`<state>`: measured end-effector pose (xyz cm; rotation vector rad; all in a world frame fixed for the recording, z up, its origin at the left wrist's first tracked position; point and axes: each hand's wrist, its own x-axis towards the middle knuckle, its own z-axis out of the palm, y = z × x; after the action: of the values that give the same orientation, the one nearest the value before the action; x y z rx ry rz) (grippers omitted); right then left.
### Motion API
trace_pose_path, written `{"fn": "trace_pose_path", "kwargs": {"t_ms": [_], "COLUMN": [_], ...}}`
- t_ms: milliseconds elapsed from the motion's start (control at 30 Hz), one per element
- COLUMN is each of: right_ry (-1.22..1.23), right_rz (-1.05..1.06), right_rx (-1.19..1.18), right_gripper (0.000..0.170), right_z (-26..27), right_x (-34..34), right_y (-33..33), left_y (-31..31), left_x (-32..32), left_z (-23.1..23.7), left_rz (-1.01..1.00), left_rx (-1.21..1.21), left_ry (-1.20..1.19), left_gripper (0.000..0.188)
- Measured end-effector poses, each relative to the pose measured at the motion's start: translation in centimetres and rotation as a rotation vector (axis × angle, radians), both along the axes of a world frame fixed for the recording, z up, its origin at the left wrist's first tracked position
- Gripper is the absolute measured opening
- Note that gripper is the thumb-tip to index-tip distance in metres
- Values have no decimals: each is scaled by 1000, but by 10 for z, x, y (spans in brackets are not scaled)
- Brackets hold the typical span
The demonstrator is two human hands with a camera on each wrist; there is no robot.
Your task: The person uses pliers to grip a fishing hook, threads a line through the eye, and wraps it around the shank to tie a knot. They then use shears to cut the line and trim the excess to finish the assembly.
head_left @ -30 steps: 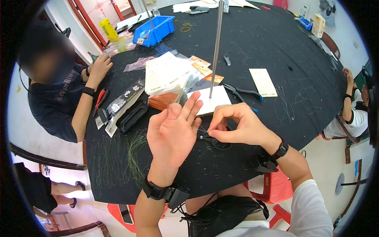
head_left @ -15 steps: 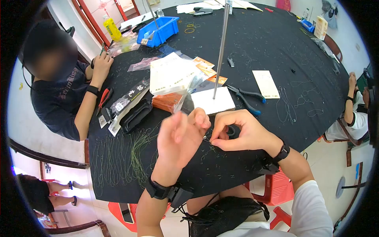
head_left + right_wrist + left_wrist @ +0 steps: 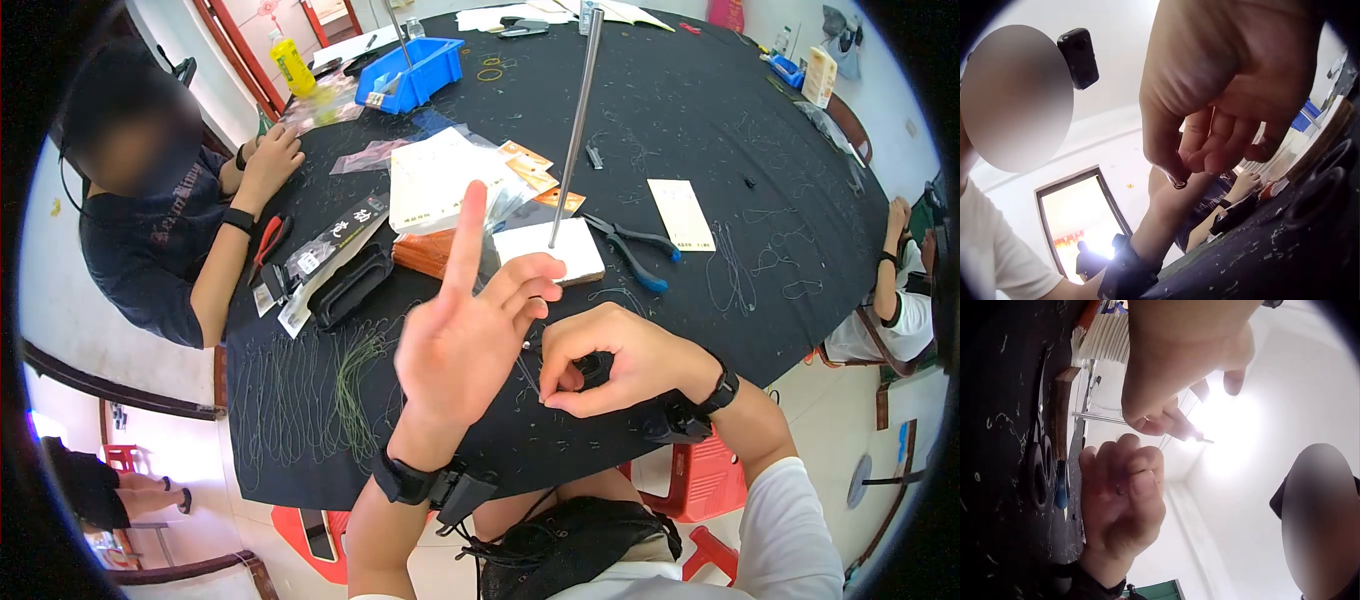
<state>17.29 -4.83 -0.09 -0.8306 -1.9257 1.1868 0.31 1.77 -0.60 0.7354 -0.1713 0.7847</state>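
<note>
My right hand (image 3: 630, 360) pinches a small fishing hook (image 3: 1177, 184) between thumb and forefinger, low over the black cloth; much of the hook is hidden by the fingertips. A thin line (image 3: 1165, 442) stretches from near that pinch toward my left hand (image 3: 455, 345). The left index finger points straight up, while its other fingers bend loosely toward the right hand, palm facing me. Black-handled scissors (image 3: 1039, 469) lie on the cloth, partly behind the right hand in the head view. Just beyond the hands stands a white-topped block (image 3: 575, 262) with an upright metal rod (image 3: 578, 130).
Blue-tipped pliers (image 3: 635, 255) lie right of the block, with a cream card (image 3: 682, 215) and loose line beyond. Left are card packets (image 3: 440, 185), a black case (image 3: 350, 287) and green line bundles (image 3: 355, 400). A blue bin (image 3: 425, 75) stands behind; another person sits at left.
My left hand has turned from spread fingers to a raised index with the others bent rightward. The right hand has shifted slightly down and right, keeping its pinch.
</note>
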Motion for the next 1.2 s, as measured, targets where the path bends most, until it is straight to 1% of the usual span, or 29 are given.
{"fn": "trace_pose_path", "kwargs": {"t_ms": [33,67,133,167,200,267,300,367,400,433,467,500,567,600,633,700,733,800,833,900,933,1000,1033,1100,1133,1167,1200], "right_ry": [1,2,16,29,29,23,20,17,14,2,-15,-36,-66,-109,-194,-341,-342,-417,-431,-454,-477,-484,-490,-496,-503,-503,-508], "right_rz": [11,22,32,40,39,126,149,139,125,114,75,27,-81,-159,-246,-397,-398,-484,-484,-516,-545,-585,-623,-627,-631,-631,-634], "right_rx": [3,6,10,14,13,79,79,67,53,114,96,117,144,195,285,477,476,530,573,612,654,688,723,763,804,802,849], "right_gripper": [7,7,7,7,7,6,6,6,7,7,8,8,8,7,8,12,12,13,14,14,15,15,16,16,16,16,16], "right_z": [1,1,1,1,1,1,0,0,0,2,2,3,7,6,8,6,7,7,6,5,5,7,7,5,4,3,3], "right_x": [0,-1,-2,-3,-4,-6,-8,-9,-8,-6,-2,2,10,12,14,18,19,20,22,23,23,23,22,23,23,22,21], "right_y": [0,-1,-2,-3,-3,-4,-6,-6,-7,-5,-3,0,4,5,7,9,10,10,11,13,13,13,12,13,13,13,13], "left_y": [0,-4,-12,-11,-12,-15,-16,-17,-15,-11,-7,-4,-3,-3,0,5,4,3,2,-1,-1,0,-1,-3,-4,-6,-7], "left_x": [0,1,6,6,6,7,8,10,9,6,4,2,-4,-7,-9,-11,-11,-11,-9,-3,-4,-8,-7,-3,0,4,6], "left_z": [2,5,11,10,10,10,9,8,8,8,9,7,11,12,9,0,0,1,2,4,5,6,7,10,10,10,10], "left_rz": [81,82,353,323,322,462,462,444,442,389,336,332,350,361,358,331,329,359,357,579,577,439,437,620,617,662,707], "left_rx": [121,121,364,345,345,472,472,350,349,272,196,121,35,-20,-19,84,83,82,82,231,230,203,203,315,315,351,388], "left_ry": [144,145,441,413,413,592,594,487,488,466,442,293,240,196,195,149,148,198,198,348,348,305,306,675,677,758,838], "left_gripper": [76,76,80,84,84,85,85,86,86,86,86,82,65,59,59,50,50,47,47,50,50,45,45,33,33,30,30]}}
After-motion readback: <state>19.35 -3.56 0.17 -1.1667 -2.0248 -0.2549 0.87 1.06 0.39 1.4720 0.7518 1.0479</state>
